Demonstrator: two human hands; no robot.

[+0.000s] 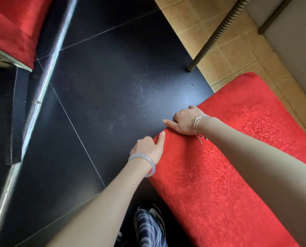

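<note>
Both hands, left hand (146, 147) and right hand (183, 122), grip the red cushion (228, 148) edge, fingers curled under, thumbs on top.

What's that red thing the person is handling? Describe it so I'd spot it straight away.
Start at the big black surface in the middle and look to its lower right, beside the tan tiled floor. There lies a long red cushion with a crinkled texture. Unlike the other red cushion at the top left, which nobody touches, this one has the left hand and right hand holding its edge.
</note>
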